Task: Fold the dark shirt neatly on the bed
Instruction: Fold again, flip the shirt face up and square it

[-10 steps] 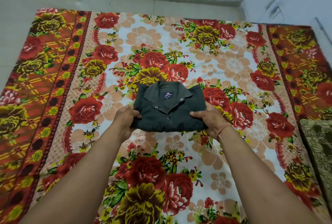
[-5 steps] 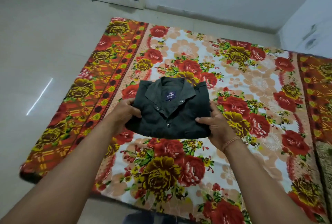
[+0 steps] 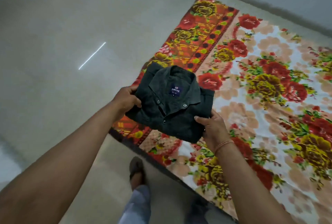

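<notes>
The dark shirt [image 3: 172,105] is folded into a compact rectangle, collar and blue label facing up, buttons showing down the front. I hold it in the air above the near left corner of the bed's floral sheet [image 3: 265,87]. My left hand [image 3: 126,98] grips its left edge, thumb on top. My right hand [image 3: 213,126] grips its near right corner, fingers underneath. Both forearms reach in from the bottom of the frame.
Pale tiled floor [image 3: 62,53] spreads to the left of the bed, with a bright light streak on it. My foot in a sandal [image 3: 136,169] and a trouser leg [image 3: 138,204] stand on the floor beside the bed's near edge. A wall runs behind the bed.
The folded shirt has been lifted off the middle of the sheet and carried left toward the bed's corner, still held in both hands. My view has swung left toward the floor.
</notes>
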